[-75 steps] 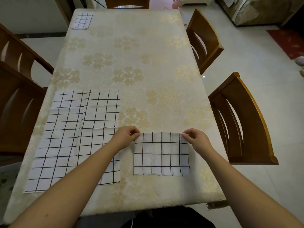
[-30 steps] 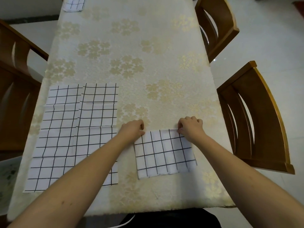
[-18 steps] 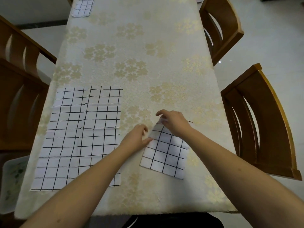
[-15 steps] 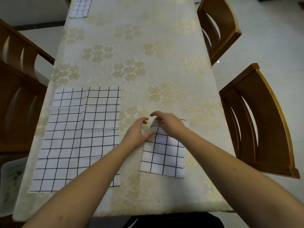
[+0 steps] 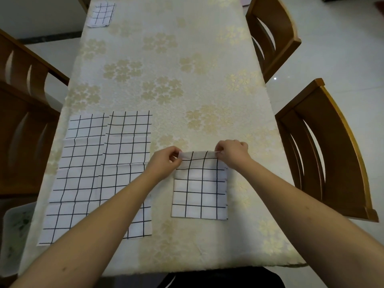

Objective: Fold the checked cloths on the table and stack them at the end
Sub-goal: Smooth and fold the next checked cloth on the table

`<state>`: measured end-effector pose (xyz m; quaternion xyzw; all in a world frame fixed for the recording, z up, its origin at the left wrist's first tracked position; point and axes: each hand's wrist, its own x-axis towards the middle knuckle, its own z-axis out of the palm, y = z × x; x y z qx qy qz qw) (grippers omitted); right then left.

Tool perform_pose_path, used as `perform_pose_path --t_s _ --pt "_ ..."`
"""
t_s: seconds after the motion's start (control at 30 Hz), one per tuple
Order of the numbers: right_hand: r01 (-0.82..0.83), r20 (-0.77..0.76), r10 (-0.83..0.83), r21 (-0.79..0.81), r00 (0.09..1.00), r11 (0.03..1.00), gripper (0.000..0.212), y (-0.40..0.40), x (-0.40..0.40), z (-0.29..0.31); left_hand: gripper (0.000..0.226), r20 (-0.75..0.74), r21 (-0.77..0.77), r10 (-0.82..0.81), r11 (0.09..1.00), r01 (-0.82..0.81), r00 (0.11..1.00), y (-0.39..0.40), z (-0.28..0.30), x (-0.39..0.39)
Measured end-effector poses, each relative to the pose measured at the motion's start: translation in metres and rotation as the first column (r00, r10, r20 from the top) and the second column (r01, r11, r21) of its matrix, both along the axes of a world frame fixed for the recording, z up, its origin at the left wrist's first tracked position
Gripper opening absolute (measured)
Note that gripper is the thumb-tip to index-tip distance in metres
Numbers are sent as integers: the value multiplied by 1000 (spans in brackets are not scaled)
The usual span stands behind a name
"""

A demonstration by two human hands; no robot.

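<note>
A folded white cloth with black checks lies near the table's front edge, right of centre. My left hand pinches its far left corner and my right hand pinches its far right corner, lifting the far edge a little. Left of it, unfolded checked cloths lie flat and overlapping, partly under my left forearm. A small folded checked cloth sits at the table's far left corner.
The table wears a cream cloth with gold flowers. Wooden chairs stand at the right, far right and left. A pale tray sits low at the left, off the table.
The folded cloth was turned a quarter turn and now lies long side toward me. Both hands shifted from the earlier corners to pinch the corners of its new far edge.
</note>
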<state>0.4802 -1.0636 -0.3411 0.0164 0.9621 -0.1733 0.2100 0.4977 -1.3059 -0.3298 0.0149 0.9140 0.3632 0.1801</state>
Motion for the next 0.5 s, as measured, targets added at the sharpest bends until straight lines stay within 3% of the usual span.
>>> perform_pose_path --t_s 0.2,0.4,0.5 --pt "2 -220 -46 -197 974 980 13 1 28 16 1 -32 60 90 994 -88 995 -17 5 11" --pt "-121 -342 33 -241 939 963 11 -2 87 18 15 -21 147 78 986 -74 997 -35 8 37" --pt "-151 -351 52 -261 935 954 16 -7 122 5 24 -21 108 12 994 -9 1000 -44 3 58"
